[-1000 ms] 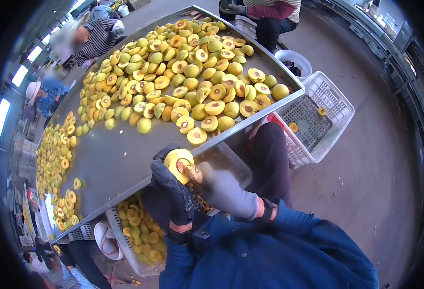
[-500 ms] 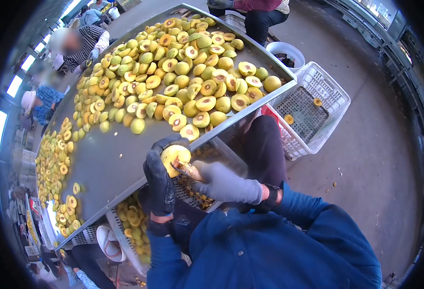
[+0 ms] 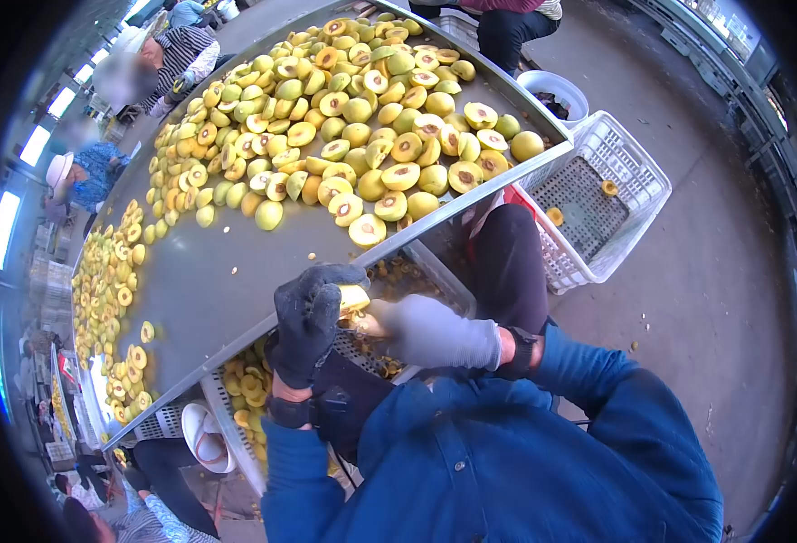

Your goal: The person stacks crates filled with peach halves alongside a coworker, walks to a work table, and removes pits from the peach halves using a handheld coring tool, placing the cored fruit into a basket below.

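Note:
My left hand (image 3: 308,321), in a dark glove, is closed around a yellow peach half (image 3: 353,298) just off the near edge of the metal table (image 3: 208,294). My right hand (image 3: 442,333), in a light grey glove, grips a small pitting tool by its pale handle (image 3: 377,319). The tool's tip is against the cut side of the peach half; my fingers and the fruit partly hide it. Many peach halves (image 3: 401,175), several with brown pits showing, lie heaped across the table.
Below the table edge are a crate of peach halves (image 3: 248,398) and a container with scraps (image 3: 398,271). A white crate (image 3: 634,226) with a few scraps stands right, beside a white bucket (image 3: 569,86). Co-workers (image 3: 177,63) sit along the far side. A white hat (image 3: 201,434) hangs lower left.
My left hand has turned the peach half, so less of its face shows. Both hands have shifted slightly right and my view has tilted a little.

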Demonstrator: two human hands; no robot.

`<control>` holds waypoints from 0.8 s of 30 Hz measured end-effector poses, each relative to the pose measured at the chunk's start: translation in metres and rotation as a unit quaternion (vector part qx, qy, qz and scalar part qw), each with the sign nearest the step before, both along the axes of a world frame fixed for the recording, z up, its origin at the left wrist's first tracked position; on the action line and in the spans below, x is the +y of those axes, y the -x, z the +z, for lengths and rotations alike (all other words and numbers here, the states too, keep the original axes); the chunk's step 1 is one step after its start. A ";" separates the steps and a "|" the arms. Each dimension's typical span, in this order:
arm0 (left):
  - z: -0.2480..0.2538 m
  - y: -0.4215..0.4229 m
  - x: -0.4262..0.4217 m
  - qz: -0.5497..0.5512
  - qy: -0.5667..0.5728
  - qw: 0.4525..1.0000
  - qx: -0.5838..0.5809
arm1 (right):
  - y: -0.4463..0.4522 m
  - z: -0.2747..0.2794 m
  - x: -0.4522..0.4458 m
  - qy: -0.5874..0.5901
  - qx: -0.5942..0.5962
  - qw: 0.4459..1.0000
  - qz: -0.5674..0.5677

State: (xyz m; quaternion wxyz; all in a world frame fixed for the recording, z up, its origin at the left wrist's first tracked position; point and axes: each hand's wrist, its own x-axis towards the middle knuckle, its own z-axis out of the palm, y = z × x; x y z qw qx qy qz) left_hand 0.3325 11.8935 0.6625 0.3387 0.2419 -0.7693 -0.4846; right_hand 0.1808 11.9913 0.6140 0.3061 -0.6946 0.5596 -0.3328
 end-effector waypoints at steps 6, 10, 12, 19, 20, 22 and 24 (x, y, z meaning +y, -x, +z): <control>-0.021 0.011 0.012 0.080 -0.152 0.963 0.209 | -0.010 0.000 -0.002 -0.001 -0.092 0.996 0.003; -0.040 0.013 0.017 0.112 -0.247 0.917 0.291 | -0.012 -0.003 -0.005 -0.091 -0.146 0.985 0.015; -0.037 0.004 0.013 0.092 -0.163 0.957 0.220 | -0.008 0.021 -0.002 -0.258 -0.318 0.910 0.061; -0.090 0.027 0.009 0.340 0.012 0.898 0.279 | -0.027 -0.042 -0.013 0.057 0.168 0.984 0.001; -0.119 0.045 0.003 0.481 0.146 0.835 0.226 | -0.030 -0.051 -0.013 0.073 0.142 0.987 -0.036; -0.124 0.026 0.008 0.506 0.236 0.820 0.127 | -0.029 -0.066 -0.014 0.123 0.108 0.985 -0.062; -0.106 0.008 0.021 0.280 -0.096 0.904 0.308 | -0.024 -0.075 -0.016 0.174 0.100 0.978 -0.050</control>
